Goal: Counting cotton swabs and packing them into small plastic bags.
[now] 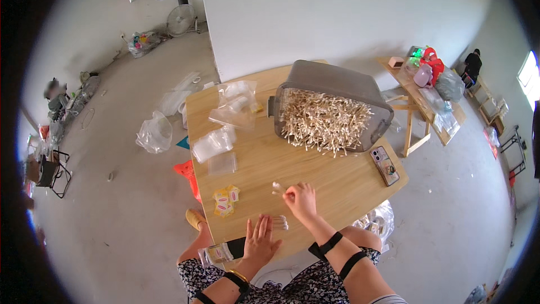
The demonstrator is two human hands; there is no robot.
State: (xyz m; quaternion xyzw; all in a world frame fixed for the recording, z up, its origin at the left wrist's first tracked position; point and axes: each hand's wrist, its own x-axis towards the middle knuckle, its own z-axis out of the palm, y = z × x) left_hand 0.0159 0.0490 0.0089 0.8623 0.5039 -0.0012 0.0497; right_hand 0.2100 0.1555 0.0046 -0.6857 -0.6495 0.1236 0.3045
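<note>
- Seen from above: light wooden bench, square-topped, on a grey concrete floor.
- Left hand flat near the bench's front edge, fingers spread apart and straight, palm down, gripping nothing.
- Just beyond those fingertips, a small row of thin pale cotton-tipped sticks, side by side on the wood; touching the fingers or only beside them, cannot tell.
- Right hand further in on the bench, thumb and fingers pinched together on a few cotton-tipped sticks, white tips poking out to the left.
- Behind both hands, a large grey translucent plastic tub tipped on its side, open mouth facing the person, a dense heap of cotton swabs filling it and spilling onto the wood.
- Just right of the tub's mouth, a smartphone with a patterned case flat near the bench's right edge.
- On the bench's left half, several clear small plastic zip bags, some stacked, some crumpled.
- Nearer the front left, a little pile of yellow printed paper labels.
- At the front edge by the left wrist, a clear packet of bundled sticks, hanging partly over the lap.
- Black straps on both forearms, a gold bangle on the left wrist.
- Farther right, a second wooden table loaded with bags and coloured objects.
</note>
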